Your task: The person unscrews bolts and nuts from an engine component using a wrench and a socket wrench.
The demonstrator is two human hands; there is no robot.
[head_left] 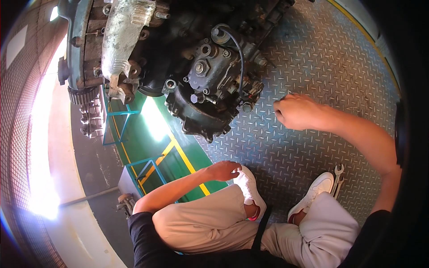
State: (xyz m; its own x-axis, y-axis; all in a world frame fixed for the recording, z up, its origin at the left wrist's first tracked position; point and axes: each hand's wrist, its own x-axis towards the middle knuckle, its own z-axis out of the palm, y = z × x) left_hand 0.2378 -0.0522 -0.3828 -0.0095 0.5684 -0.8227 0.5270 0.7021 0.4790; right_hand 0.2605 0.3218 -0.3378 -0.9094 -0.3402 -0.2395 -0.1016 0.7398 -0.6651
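Note:
A large dark engine with a pump-like unit [210, 71] bolted to it fills the top middle; a black cable loops over that unit. My right hand [297, 111] is curled into a fist above the metal floor, just right of the unit's lower bolts and apart from them. Whatever lies inside its fingers, if anything, is hidden. Over my left knee, my left hand [225, 170] hangs beside the left white shoe [250, 187], fingers loosely bent and slightly apart, with nothing visible in them. Two spanners [338, 176] lie on the floor beside the right white shoe [318, 187].
The floor is blue-grey diamond plate [321, 67], bounded at the right by a yellow edge. To the left, a green floor [178, 165] with yellow lines lies past blue metal frames [120, 116]. A pale metal casting [125, 35] juts from the engine's left side.

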